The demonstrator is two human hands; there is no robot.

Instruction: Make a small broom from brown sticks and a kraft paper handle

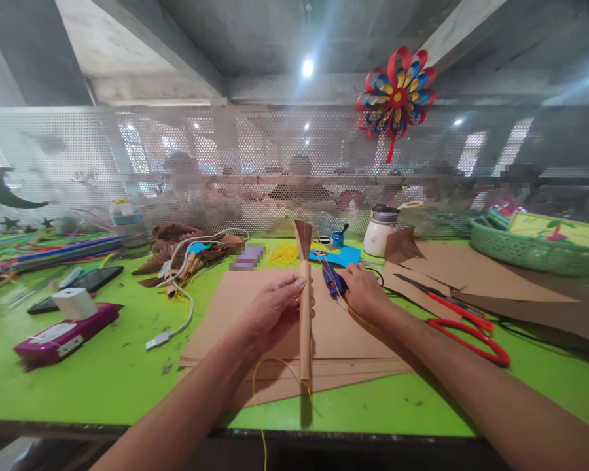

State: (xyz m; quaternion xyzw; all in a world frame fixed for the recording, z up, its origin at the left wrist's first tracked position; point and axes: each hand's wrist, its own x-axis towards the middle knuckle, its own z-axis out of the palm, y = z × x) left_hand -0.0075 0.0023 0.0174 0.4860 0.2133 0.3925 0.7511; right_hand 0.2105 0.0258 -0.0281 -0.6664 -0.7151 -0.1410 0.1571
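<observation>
My left hand (277, 307) is closed around a pleated strip of brown paper (305, 327), held upright with its folds spreading at the top. A thin yellow string (255, 392) hangs from its lower end and trails over the table's front edge. To the right, my right hand (366, 288) is closed on a blue glue gun (332, 278), its fingers partly hidden from this angle. Brown paper sheets (245, 294) lie stacked beneath both hands. Red-handled scissors (471, 333) rest beside my right forearm.
A green table (142, 386) carries a magenta power strip (69, 333) with a white charger, a white cable (189, 314) and folded brown paper pieces at left. A white flask (380, 232) and a green basket (535, 248) stand at the back right. A perforated screen (255, 150) rises behind.
</observation>
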